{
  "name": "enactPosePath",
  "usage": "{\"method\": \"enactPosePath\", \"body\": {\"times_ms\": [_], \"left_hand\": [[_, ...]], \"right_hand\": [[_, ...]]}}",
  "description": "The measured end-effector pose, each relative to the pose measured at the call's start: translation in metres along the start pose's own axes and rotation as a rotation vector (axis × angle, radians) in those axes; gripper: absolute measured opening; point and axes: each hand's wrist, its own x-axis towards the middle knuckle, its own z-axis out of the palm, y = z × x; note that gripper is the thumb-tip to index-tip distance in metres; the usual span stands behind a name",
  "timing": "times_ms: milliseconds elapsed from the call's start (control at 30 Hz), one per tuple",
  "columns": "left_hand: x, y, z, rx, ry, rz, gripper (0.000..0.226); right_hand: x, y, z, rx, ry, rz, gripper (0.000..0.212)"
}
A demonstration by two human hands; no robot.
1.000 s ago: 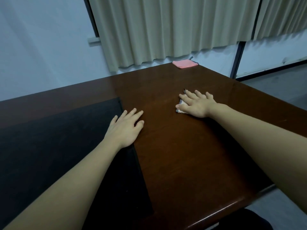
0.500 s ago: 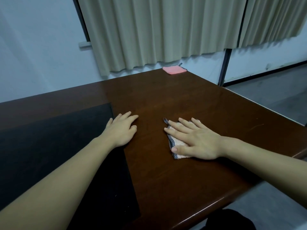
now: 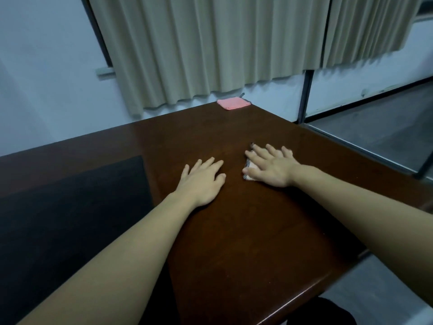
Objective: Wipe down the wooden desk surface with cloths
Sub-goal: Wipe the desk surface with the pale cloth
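The dark brown wooden desk (image 3: pixel 246 231) fills the middle of the head view. My right hand (image 3: pixel 271 166) lies flat with straight fingers on a small pale cloth with a dark checked edge (image 3: pixel 248 167), pressing it onto the wood; most of the cloth is hidden under the palm. My left hand (image 3: pixel 201 180) rests flat and spread on the bare desk just left of it, holding nothing. A folded pink cloth (image 3: pixel 233 103) lies at the desk's far corner, well beyond both hands.
A black mat (image 3: pixel 70 219) covers the desk's left part. Beige curtains (image 3: pixel 210 48) hang behind the far edge against a pale wall. The desk's right and near edges drop to grey floor (image 3: pixel 386 127). A dark post (image 3: pixel 304 95) stands by the far corner.
My right hand has pushed the pale cloth away from me, farther up the desk, after pulling it near half a second ago. My left hand stays flat beside the mat.
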Motion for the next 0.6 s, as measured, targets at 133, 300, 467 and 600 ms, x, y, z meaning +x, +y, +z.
{"method": "enactPosePath", "body": {"times_ms": [133, 300, 467, 600], "left_hand": [[0.002, -0.001, 0.012, -0.002, 0.018, 0.000, 0.053], [0.003, -0.004, 0.019, 0.021, 0.066, 0.001, 0.053], [0.004, -0.005, 0.018, 0.035, 0.074, -0.008, 0.052], [0.004, -0.002, 0.016, 0.020, 0.072, -0.013, 0.052]], "right_hand": [[-0.064, -0.014, 0.012, -0.011, -0.023, -0.216, 0.080], [-0.098, -0.007, 0.022, -0.021, -0.039, -0.344, 0.085], [-0.049, 0.008, 0.010, -0.016, -0.028, -0.259, 0.086], [0.011, 0.021, -0.002, -0.003, 0.001, -0.115, 0.082]]}}
